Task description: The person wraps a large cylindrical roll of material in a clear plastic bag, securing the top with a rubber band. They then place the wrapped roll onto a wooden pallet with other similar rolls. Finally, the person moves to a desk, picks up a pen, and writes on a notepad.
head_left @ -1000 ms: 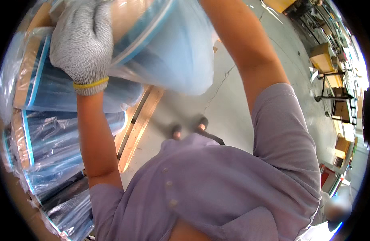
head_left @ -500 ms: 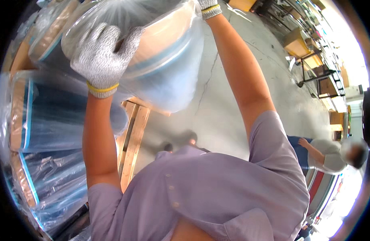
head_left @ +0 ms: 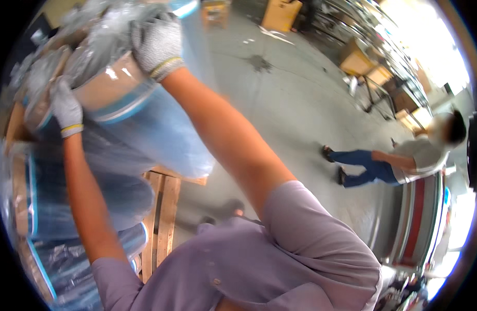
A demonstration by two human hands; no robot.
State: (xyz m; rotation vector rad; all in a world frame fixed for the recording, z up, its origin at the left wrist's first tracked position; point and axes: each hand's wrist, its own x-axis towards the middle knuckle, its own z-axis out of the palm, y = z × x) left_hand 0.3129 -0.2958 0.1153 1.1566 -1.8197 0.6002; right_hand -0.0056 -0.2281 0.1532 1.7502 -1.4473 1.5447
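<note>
- Bright overall; the strongest light is at the far right, where it washes out to plain white.
- Small white glints sit on the crinkled plastic wrap (head_left: pixel 106 41) at the far left.
- The floor (head_left: pixel 290 119) takes a soft, even grey light, darkening to a fuzzy-edged shadow around the shoes (head_left: pixel 208 221).
- Slight motion blur softens the right forearm (head_left: pixel 228 129) and the hands (head_left: pixel 160 44).
- The racks (head_left: pixel 342 33) at the far right are smeared; the head of the person (head_left: pixel 427 155) at right is blurred out.
- Fisheye distortion bends the red-striped grey equipment (head_left: pixel 418 220) at right; black rings the round view, with a bluish fringe at right.
</note>
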